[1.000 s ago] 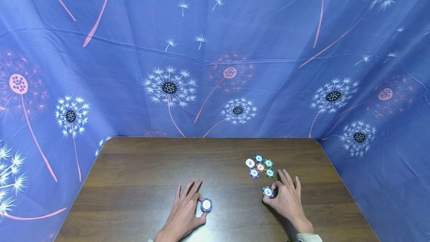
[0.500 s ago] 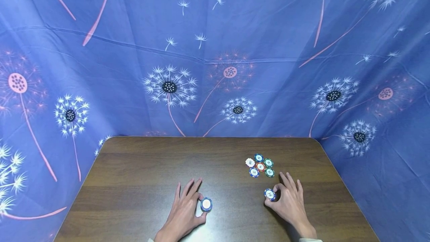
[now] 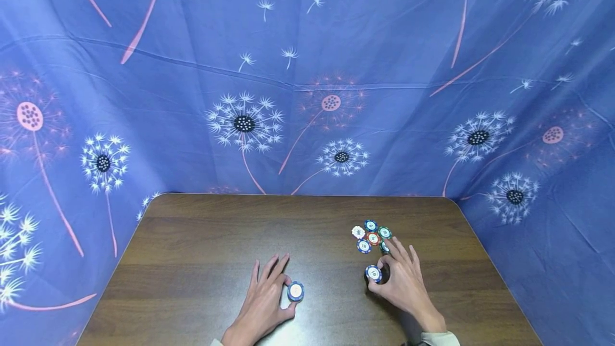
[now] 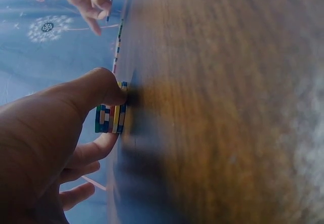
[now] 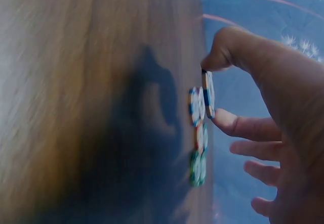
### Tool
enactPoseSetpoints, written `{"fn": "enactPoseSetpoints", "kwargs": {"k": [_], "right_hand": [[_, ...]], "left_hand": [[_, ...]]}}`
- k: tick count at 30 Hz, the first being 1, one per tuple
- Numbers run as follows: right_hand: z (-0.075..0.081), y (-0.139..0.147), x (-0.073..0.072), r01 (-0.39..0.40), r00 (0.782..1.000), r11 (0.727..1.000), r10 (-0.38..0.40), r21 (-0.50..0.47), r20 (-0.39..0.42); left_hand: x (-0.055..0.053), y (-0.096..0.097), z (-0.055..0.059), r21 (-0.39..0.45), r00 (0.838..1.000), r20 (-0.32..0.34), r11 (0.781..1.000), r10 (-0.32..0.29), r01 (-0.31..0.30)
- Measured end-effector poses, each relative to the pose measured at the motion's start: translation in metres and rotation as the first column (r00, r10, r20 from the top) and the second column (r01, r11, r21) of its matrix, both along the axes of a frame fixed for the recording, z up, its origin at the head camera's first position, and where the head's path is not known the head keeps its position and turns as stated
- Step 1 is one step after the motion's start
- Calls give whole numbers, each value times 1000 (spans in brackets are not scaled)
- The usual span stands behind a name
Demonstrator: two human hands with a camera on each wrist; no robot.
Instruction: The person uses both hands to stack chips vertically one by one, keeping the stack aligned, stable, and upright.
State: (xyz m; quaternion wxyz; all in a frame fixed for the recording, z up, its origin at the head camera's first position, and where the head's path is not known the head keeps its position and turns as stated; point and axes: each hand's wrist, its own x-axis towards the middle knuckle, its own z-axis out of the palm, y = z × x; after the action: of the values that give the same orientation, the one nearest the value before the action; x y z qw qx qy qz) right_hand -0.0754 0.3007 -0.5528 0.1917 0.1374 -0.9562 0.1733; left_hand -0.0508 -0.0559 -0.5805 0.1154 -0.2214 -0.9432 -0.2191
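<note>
Between thumb and forefinger, my left hand (image 3: 259, 300) grips a short stack of poker chips (image 3: 296, 291) with a blue-edged chip on top. The left wrist view shows the stack's (image 4: 106, 120) several coloured edges right at the tabletop. My right hand (image 3: 405, 284) pinches a single blue-and-white poker chip (image 3: 373, 273) marked 10. In the right wrist view this chip (image 5: 209, 95) is held above the table by thumb and index fingertip, other fingers spread. Just beyond it lies a flat cluster of chips: a red one (image 3: 373, 238) ringed by white, blue and green ones.
A brown wood-grain table (image 3: 216, 228) lies under both hands. Blue dandelion-print cloth (image 3: 298, 25) hangs behind it and along both sides. The right hand's outer fingers overlap a green chip (image 3: 384, 248) at the cluster's near right.
My right hand, with its chip, drew slightly back and right, then moved left and forward, its fingers now covering part of a green chip. The left hand stays with the stack.
</note>
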Motion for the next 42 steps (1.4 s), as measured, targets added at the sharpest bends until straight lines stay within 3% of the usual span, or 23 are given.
{"fn": "enactPoseSetpoints", "kwargs": {"k": [8, 21, 30, 36, 42], "right_hand": [[6, -37, -6, -156, 987, 988, 156, 15, 47], [5, -109, -9, -394, 919, 917, 391, 68, 50], [11, -138, -10, -436, 897, 894, 423, 103, 127], [11, -147, -11, -438, 897, 888, 420, 140, 140], [9, -152, -11, -437, 898, 884, 419, 165, 134]], "left_hand": [[0, 0, -1, 15, 1000, -17, 1000, 0, 0], [0, 0, 2, -15, 999, -49, 1000, -4, 3], [-1, -1, 3, -27, 999, -31, 1000, -5, 4], [0, -1, 2, -34, 999, -50, 999, -5, 3], [0, -1, 4, -43, 1000, -29, 999, -3, 2]]}}
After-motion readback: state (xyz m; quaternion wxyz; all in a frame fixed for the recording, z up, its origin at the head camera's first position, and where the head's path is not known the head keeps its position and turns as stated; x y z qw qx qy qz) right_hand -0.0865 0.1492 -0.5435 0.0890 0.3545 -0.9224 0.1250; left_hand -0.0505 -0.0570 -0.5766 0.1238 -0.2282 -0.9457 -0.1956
